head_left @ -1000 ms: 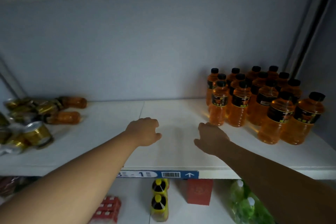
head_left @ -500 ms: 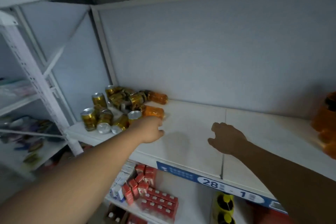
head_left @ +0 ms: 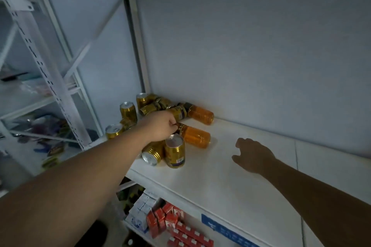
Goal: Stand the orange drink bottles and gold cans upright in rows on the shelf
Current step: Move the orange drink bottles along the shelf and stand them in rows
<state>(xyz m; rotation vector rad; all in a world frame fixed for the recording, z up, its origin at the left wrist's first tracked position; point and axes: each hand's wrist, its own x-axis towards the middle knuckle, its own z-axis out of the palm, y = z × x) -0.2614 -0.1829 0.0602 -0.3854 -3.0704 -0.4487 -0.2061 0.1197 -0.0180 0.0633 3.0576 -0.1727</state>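
Two orange drink bottles lie on their sides at the left end of the white shelf [head_left: 220, 178]: a near bottle [head_left: 196, 137] and a far bottle [head_left: 201, 114] against the back wall. Gold cans are heaped around them, some lying, such as a lying can [head_left: 152, 155], and some standing, such as the front can [head_left: 175, 153], a left can [head_left: 113, 130] and a back can [head_left: 128, 110]. My left hand [head_left: 158, 128] reaches into the heap with its fingers curled round the near bottle's cap end. My right hand [head_left: 253, 154] hovers over the bare shelf, fingers loosely curled, holding nothing.
The grey back wall and a white corner post [head_left: 138, 50] close the shelf's left end. A neighbouring white rack [head_left: 50, 78] stands further left. Red cartons [head_left: 172, 219] fill the shelf below, and a blue price label [head_left: 226, 230] runs along the front edge.
The view has swung left, so the standing bottle group on the right is out of sight. My left hand has reached into the can heap and closed on the near bottle's cap end.
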